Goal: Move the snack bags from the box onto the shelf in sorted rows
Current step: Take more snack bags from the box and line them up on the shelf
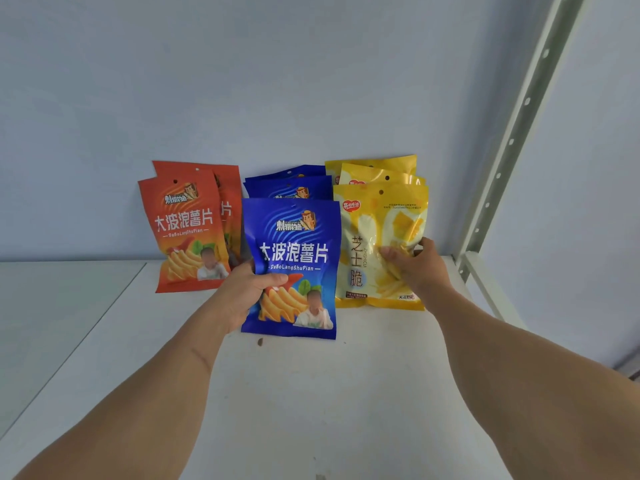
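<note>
The orange bags [185, 230], blue wave-striped bags [291, 265] and yellow bags [379, 244] stood on a white shelf [311, 393] against a pale blue wall [277, 81].

Front blue bag [291, 268] hides most of the rear blue bags [289, 188].

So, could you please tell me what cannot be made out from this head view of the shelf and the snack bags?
- The box: outside the head view, so the bags left in it cannot be counted.
- The rear blue bags: mostly covered by the front blue bag, held in the left hand.
- The rear yellow bags: only their tops show behind the front yellow bag, gripped by the right hand.
- The rear orange bag: half covered by the front orange bag.
</note>
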### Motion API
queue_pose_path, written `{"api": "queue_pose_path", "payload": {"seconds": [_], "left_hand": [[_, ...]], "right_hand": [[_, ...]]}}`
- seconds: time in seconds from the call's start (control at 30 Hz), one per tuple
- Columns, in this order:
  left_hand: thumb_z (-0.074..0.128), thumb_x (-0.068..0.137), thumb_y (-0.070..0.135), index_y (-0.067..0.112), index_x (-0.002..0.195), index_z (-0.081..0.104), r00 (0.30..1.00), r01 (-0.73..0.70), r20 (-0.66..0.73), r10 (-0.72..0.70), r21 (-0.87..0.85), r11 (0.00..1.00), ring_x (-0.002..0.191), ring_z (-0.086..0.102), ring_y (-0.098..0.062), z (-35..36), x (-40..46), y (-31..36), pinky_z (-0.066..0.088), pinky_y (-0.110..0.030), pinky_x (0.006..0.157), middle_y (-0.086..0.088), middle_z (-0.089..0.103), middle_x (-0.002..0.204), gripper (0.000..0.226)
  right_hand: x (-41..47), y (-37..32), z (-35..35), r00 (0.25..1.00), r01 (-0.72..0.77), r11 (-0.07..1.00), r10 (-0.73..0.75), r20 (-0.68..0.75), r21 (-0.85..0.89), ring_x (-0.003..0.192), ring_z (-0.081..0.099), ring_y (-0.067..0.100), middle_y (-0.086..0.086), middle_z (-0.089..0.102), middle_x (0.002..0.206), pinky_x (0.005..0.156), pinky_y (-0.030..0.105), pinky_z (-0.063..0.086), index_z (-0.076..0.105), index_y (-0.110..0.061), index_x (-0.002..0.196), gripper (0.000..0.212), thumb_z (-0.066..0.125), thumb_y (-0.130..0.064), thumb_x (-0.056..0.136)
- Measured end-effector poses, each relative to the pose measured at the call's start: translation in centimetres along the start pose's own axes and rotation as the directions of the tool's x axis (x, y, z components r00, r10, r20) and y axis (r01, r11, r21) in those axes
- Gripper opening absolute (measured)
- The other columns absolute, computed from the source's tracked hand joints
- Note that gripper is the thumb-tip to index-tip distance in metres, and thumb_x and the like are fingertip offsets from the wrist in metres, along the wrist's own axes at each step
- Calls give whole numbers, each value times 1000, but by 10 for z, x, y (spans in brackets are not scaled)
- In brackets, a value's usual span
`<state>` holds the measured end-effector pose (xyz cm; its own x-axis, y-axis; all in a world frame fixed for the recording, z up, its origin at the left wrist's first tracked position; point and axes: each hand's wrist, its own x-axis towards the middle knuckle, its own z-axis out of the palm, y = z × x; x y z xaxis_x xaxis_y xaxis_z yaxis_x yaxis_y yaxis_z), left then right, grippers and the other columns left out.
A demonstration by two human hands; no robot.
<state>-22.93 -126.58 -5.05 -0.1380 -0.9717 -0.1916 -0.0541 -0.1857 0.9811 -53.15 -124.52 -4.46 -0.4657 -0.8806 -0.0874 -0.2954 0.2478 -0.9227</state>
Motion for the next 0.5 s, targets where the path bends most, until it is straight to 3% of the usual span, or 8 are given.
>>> {"api": "queue_pose_path", "payload": {"seconds": [0.1, 0.17, 0.2, 0.3, 0.4, 0.5], "left_hand": [[79, 84, 12, 16, 120, 65, 999, -20, -33, 20, 9, 1000, 106, 72, -24, -3, 3, 0, 56, -50, 96, -4, 77, 109, 39], [78, 84, 12, 18, 118, 66, 998, -35, -49, 35, 2, 999, 104, 72, -24, -4, 6, 0, 56, -50, 96, -3, 77, 107, 37], [78, 85, 11, 18, 117, 66, 997, -47, -62, 47, 7, 999, 103, 72, -24, -4, 7, 0, 56, -50, 96, -3, 77, 107, 35], [78, 85, 15, 20, 118, 66, 992, -72, -106, 75, 33, 997, 102, 72, -22, -4, 12, -1, 57, -49, 94, -1, 77, 107, 35], [79, 85, 19, 20, 119, 65, 986, -87, -134, 95, 66, 994, 103, 71, -21, -4, 18, -1, 57, -47, 93, 1, 76, 108, 36], [78, 87, 19, 20, 117, 66, 983, -90, -154, 100, 69, 994, 103, 70, -21, -3, 27, 0, 57, -46, 93, 1, 75, 107, 33]], "right_hand": [[-13, 2, -3, 989, 26, 971, -60, -138, -237, 130, 49, 32, 8, 49, 144, 98, 46, 48, 32, -16, 150, 94, 64, -70, 80], [-31, 4, -5, 935, 101, 862, -253, -249, -497, 133, 43, 32, 10, 47, 144, 109, 46, 36, 37, -13, 147, 79, 51, -67, 91], [-40, 5, -4, 892, 164, 769, -382, -239, -618, 130, 44, 32, 9, 50, 139, 109, 44, 34, 43, -13, 142, 68, 46, -62, 95], [-60, 8, 5, 806, 376, 491, -592, 16, -786, 117, 51, 28, 4, 57, 125, 102, 41, 39, 56, -16, 129, 48, 41, -52, 101], [-70, 12, 23, 736, 568, 345, -620, 273, -747, 110, 58, 25, 0, 62, 116, 96, 39, 47, 63, -19, 120, 36, 48, -45, 101], [-74, 20, 46, 624, 661, 222, -694, 360, -717, 88, 63, 26, 1, 67, 93, 76, 39, 53, 70, -17, 97, 21, 64, -37, 94]]}}
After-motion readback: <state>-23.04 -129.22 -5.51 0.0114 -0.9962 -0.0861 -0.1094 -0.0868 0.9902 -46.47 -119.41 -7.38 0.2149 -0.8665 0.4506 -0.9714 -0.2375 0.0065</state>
